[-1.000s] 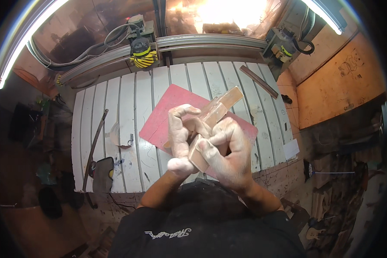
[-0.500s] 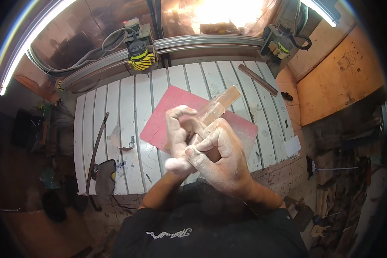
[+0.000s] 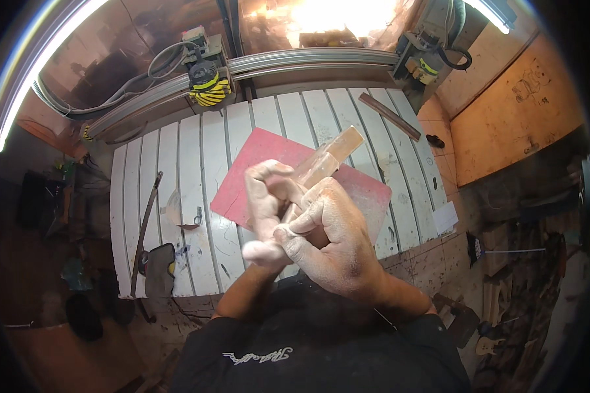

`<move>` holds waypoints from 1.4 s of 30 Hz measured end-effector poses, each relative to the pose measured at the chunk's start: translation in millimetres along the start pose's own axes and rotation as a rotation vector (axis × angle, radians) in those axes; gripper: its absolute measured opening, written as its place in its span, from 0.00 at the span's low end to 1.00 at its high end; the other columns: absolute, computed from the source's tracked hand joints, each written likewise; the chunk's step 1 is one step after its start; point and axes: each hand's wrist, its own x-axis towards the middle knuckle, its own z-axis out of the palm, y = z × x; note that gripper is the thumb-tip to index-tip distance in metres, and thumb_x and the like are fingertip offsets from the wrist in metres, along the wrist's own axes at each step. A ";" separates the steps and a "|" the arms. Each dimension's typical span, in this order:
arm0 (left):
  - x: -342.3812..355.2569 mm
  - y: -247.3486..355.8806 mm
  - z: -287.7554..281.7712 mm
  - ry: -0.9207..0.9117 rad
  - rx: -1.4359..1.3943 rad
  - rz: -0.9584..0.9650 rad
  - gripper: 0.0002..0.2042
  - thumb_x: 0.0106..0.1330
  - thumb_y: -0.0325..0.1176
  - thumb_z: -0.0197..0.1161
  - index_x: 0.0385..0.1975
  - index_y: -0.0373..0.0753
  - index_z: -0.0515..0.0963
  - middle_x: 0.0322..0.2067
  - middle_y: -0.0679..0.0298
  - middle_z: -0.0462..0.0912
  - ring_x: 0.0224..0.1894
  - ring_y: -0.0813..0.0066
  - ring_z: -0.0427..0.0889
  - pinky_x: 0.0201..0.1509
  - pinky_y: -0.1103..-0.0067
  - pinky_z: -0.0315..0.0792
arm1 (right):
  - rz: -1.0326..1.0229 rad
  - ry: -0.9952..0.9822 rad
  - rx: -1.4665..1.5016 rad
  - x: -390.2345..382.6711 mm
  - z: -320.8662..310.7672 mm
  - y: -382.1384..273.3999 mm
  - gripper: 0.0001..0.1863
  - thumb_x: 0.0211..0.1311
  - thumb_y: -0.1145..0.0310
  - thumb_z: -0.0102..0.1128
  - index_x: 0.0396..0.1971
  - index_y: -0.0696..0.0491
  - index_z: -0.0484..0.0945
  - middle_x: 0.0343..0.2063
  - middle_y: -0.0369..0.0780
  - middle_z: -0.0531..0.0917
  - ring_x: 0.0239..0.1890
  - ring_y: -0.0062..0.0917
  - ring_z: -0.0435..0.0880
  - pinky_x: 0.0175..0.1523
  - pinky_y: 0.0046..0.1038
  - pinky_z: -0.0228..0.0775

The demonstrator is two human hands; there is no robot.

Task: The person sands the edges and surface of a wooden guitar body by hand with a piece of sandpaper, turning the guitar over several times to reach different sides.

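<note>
Fingers (image 3: 310, 218) of the right hand (image 3: 342, 252) fold inward, thumb and forefinger brought together near the close end of a wooden piece (image 3: 319, 169). That piece slants across a red board (image 3: 248, 159), its far end reaching past the board's far right edge above a slatted white table (image 3: 190, 150); whether it rests on the board or is held above it, I cannot tell.

As a judgement, it should feel stiff and fairly light, hard to bend, with a stepped profile that gives the fingers a ledge. Both hands are white with powder (the wood probably wears some too), so a smooth face could slip. The bare length beyond the step looks the best place to take hold, with the thumb on one side and the fingers on the other.

The left hand (image 3: 261, 211) curls loosely beside and partly under the wood, its forefinger hooked and well apart from the thumb; how firmly its other fingers grip is hidden. Between the right thumb and forefinger hardly any gap shows, and what lies there, if anything, is covered.

Near the table's left edge lies a dark bar (image 3: 145, 226); a wooden strip (image 3: 390, 116) lies toward the far right corner.
</note>
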 end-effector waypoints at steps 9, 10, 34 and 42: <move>2.4 7.2 -2.4 0.022 0.043 -0.051 0.68 0.30 0.96 0.29 0.54 0.32 0.61 0.21 0.68 0.73 0.23 0.80 0.75 0.34 0.82 0.73 | -0.035 0.029 -0.007 1.9 2.4 -3.2 0.11 0.57 0.79 0.70 0.30 0.54 0.73 0.31 0.37 0.71 0.32 0.20 0.71 0.39 0.26 0.67; 3.1 3.4 -0.7 0.017 0.038 -0.052 0.68 0.30 0.96 0.29 0.54 0.32 0.61 0.21 0.68 0.73 0.23 0.80 0.75 0.34 0.82 0.73 | -0.033 0.032 -0.014 -6.5 2.4 -1.1 0.11 0.57 0.79 0.70 0.30 0.54 0.73 0.31 0.37 0.71 0.32 0.20 0.71 0.39 0.26 0.67; 14.6 2.2 -4.3 0.073 -0.115 0.028 0.65 0.35 0.95 0.34 0.55 0.31 0.59 0.18 0.64 0.73 0.22 0.76 0.77 0.31 0.83 0.72 | 0.136 0.203 0.128 9.2 3.8 16.4 0.11 0.61 0.79 0.68 0.29 0.54 0.72 0.31 0.34 0.72 0.31 0.12 0.69 0.36 0.19 0.62; 10.2 10.9 -0.6 0.071 -0.013 -0.007 0.66 0.34 0.95 0.32 0.56 0.32 0.59 0.19 0.65 0.74 0.22 0.78 0.76 0.30 0.83 0.70 | 0.357 0.288 0.344 15.7 7.0 20.1 0.12 0.59 0.79 0.69 0.25 0.53 0.71 0.29 0.33 0.71 0.29 0.15 0.69 0.35 0.21 0.63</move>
